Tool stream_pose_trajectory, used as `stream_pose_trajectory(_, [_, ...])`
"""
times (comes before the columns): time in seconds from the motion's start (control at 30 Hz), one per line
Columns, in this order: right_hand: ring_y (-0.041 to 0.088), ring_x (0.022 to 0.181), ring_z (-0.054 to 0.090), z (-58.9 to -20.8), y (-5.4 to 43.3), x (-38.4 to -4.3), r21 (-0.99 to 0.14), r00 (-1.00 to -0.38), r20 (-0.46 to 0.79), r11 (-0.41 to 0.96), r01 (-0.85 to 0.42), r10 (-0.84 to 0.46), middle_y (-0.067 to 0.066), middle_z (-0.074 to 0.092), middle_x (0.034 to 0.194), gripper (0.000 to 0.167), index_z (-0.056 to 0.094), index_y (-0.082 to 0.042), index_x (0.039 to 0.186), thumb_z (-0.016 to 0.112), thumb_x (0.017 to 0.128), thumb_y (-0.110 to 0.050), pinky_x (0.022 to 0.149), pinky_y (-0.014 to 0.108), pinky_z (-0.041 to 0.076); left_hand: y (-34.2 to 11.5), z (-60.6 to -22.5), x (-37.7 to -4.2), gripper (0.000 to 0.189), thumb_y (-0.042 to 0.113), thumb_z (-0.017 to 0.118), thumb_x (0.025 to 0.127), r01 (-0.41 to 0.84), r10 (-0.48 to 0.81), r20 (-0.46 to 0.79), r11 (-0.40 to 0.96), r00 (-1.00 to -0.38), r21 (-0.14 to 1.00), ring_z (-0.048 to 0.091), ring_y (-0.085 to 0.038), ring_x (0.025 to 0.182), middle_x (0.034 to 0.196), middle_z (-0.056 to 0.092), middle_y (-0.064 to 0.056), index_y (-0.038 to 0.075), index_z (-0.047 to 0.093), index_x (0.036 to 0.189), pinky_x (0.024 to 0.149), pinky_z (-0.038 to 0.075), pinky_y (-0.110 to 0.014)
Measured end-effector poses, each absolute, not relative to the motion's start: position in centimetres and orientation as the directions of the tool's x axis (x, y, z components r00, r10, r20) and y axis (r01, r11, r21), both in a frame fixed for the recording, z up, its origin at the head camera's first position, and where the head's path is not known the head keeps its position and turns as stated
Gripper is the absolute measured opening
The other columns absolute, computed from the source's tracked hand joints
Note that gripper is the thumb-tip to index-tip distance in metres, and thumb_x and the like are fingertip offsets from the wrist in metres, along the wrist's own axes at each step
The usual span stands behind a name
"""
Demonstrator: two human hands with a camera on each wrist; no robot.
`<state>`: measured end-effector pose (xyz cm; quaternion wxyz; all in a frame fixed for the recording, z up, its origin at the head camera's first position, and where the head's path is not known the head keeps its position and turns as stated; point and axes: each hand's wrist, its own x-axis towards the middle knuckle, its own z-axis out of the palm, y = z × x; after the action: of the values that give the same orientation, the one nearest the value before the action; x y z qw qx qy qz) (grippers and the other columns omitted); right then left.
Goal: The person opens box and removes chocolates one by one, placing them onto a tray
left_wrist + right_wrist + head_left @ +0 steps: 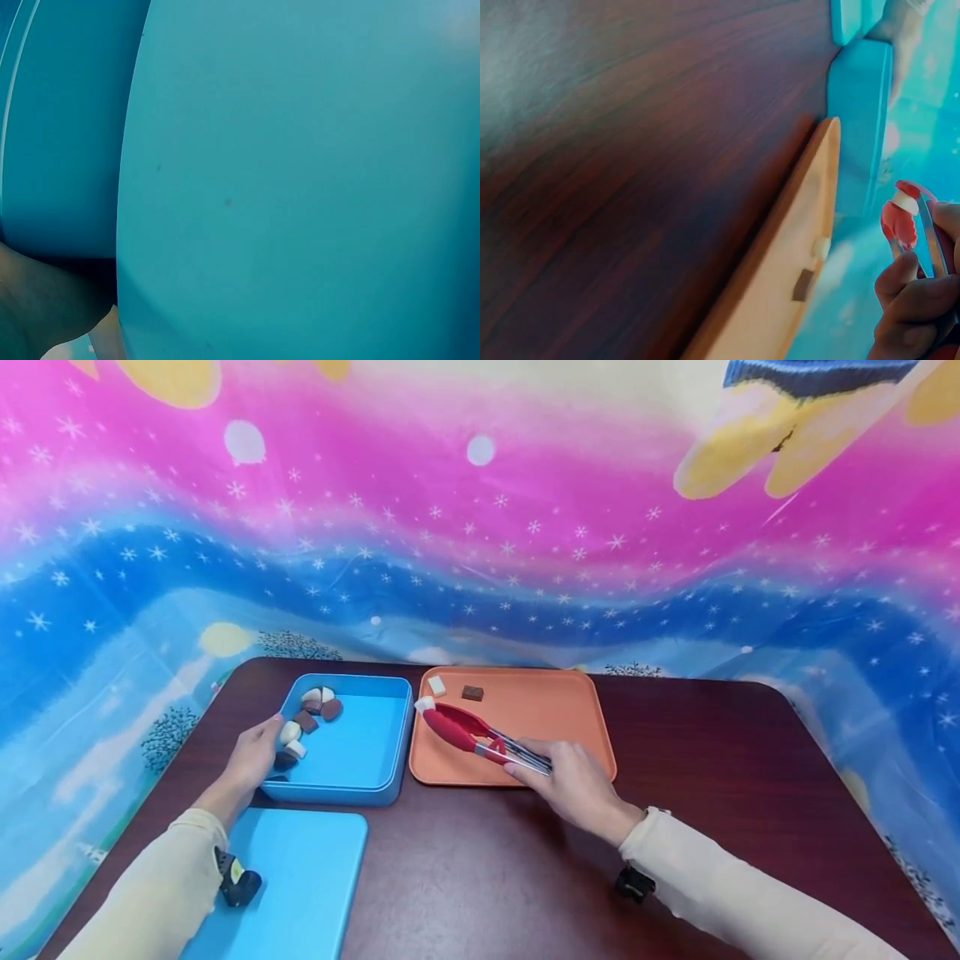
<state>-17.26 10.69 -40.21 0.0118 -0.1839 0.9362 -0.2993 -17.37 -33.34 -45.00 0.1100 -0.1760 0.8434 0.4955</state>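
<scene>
My right hand (581, 785) grips a pair of red-tipped metal tongs (457, 729) above the orange tray (547, 710). Between the tong tips is a small white piece (905, 202), held near the tray's left rim and the box beside it. My left hand (251, 756) holds the left wall of an open blue box (360, 797); part of its grip is hidden. Brown and white chocolate-like pieces (306, 720) lie along the left side inside the box. On the tray rest a white piece (437, 686) and a dark brown piece (472, 693).
A flat blue lid (300, 877) lies in front of the box, under my left forearm. Everything stands on a dark reddish-brown table (465, 868). Behind it hangs a colourful printed cloth (480, 527). The box and tray stand side by side, close together.
</scene>
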Motion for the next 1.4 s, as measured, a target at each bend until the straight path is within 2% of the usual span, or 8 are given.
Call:
stream_pose_trajectory(0.13, [0.013,0.068,0.053,-41.0,10.8,-17.9,-0.574,-0.946,0.038,0.768,-0.284,-0.321,-0.002,0.075,0.097,0.047,0.070,-0.020,0.131,0.074,0.091,-0.044,0.053,0.026,0.043,-33.5,-45.0,-17.3,0.078,0.060,0.011,0.106,-0.412,-0.189,-0.367,0.443,-0.911,0.796,0.004,-0.050,0.155,0.169,0.000,-0.025,0.007,-0.002,0.162,0.122,0.014,-0.071])
stream_pose_trajectory(0.33, [0.013,0.067,0.052,-42.3,10.6,-18.2,-0.550,-0.949,-0.035,0.799,-0.243,-0.313,-0.004,0.075,0.096,0.045,0.072,-0.021,0.129,0.075,0.090,-0.045,0.055,0.027,0.040,-33.6,-45.0,-17.3,0.079,0.061,0.010,0.105,-0.422,-0.194,-0.375,0.438,-0.907,0.794,0.006,-0.051,0.155,0.169,0.001,-0.025,0.008,-0.002,0.162,0.121,0.015,-0.072])
stream_pose_trajectory(0.67, [0.015,0.067,0.049,-42.8,9.9,-19.2,-0.593,-0.954,-0.076,0.782,-0.189,-0.288,-0.007,0.070,0.086,0.040,0.074,-0.024,0.126,0.074,0.091,-0.045,0.055,0.028,0.037,-33.7,-45.1,-17.3,0.078,0.059,0.011,0.106,-0.398,-0.173,-0.359,0.441,-0.917,0.805,0.004,-0.051,0.155,0.169,0.000,-0.025,0.006,-0.002,0.162,0.121,0.013,-0.072])
stream_pose_trajectory(0.93, [0.016,0.062,0.047,-43.1,9.6,-19.6,-0.616,-0.953,-0.104,0.771,-0.162,-0.283,-0.004,0.061,0.070,0.033,0.077,-0.024,0.118,0.073,0.092,-0.044,0.052,0.028,0.036,-33.6,-45.2,-17.3,0.078,0.059,0.011,0.106,-0.402,-0.179,-0.360,0.437,-0.916,0.805,0.006,-0.051,0.155,0.169,0.002,-0.026,0.006,0.000,0.162,0.121,0.014,-0.073])
stream_pose_trajectory(1.07, [0.015,0.061,0.047,-43.2,9.8,-19.7,-0.626,-0.950,-0.116,0.764,-0.156,-0.289,-0.003,0.060,0.069,0.030,0.078,-0.025,0.115,0.073,0.092,-0.044,0.052,0.027,0.037,-33.5,-45.3,-17.4,0.078,0.059,0.012,0.106,-0.395,-0.179,-0.352,0.441,-0.919,0.806,0.004,-0.051,0.155,0.169,0.000,-0.024,0.007,-0.001,0.162,0.121,0.013,-0.072])
stream_pose_trajectory(1.23, [0.017,0.063,0.048,-43.1,10.2,-19.6,-0.635,-0.954,-0.125,0.761,-0.134,-0.272,-0.003,0.061,0.072,0.035,0.076,-0.023,0.121,0.072,0.092,-0.044,0.051,0.027,0.036,-33.3,-45.2,-17.6,0.078,0.059,0.012,0.106,-0.391,-0.177,-0.349,0.441,-0.920,0.808,0.005,-0.051,0.155,0.169,0.001,-0.025,0.006,0.000,0.162,0.121,0.013,-0.073])
stream_pose_trajectory(1.4, [0.017,0.061,0.047,-43.2,10.5,-19.4,-0.625,-0.954,-0.122,0.768,-0.139,-0.272,-0.002,0.057,0.067,0.034,0.077,-0.024,0.120,0.070,0.094,-0.045,0.050,0.027,0.035,-33.2,-45.1,-17.6,0.078,0.059,0.012,0.106,-0.397,-0.187,-0.351,0.445,-0.918,0.803,0.006,-0.051,0.155,0.169,0.002,-0.025,0.007,0.001,0.162,0.121,0.014,-0.073])
